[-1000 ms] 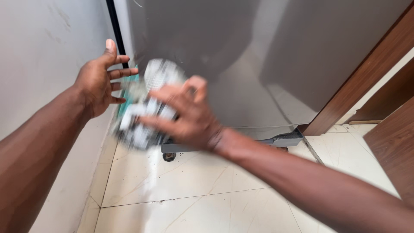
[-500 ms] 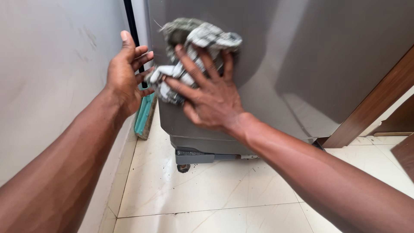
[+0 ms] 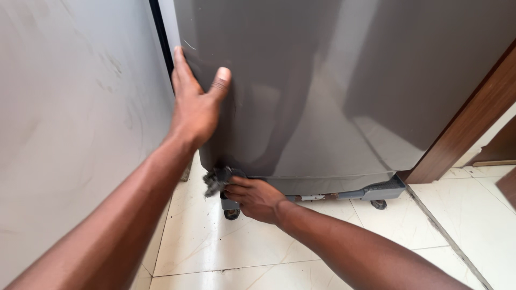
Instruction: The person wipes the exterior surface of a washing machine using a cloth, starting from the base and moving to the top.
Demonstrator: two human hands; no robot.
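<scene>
Left hand: the left hand [image 3: 196, 102] lies flat, fingers spread and grasping nothing, on the near left edge of the tall grey glossy metal appliance door [image 3: 322, 86]; the pose reads as a brace to steady the body while bent low.
Right hand: the right hand [image 3: 257, 197] is clenched around a crumpled grey and white cloth rag [image 3: 216, 180], pressing it to the door's bottom left corner.
Rag: bunched small, mostly hidden by the fingers, touching the lower edge just above the grey wheeled base stand [image 3: 376, 190].
Wheels: two black castors show, one near the rag [image 3: 231, 214], one far right [image 3: 379, 204]; more may be hidden.
Surroundings: pale grey painted wall [image 3: 70, 134] left, brown wooden door frame [image 3: 467, 129] right, cream tiled floor [image 3: 322, 236] with dark specks.
Count: two hands, one rag, one appliance.
</scene>
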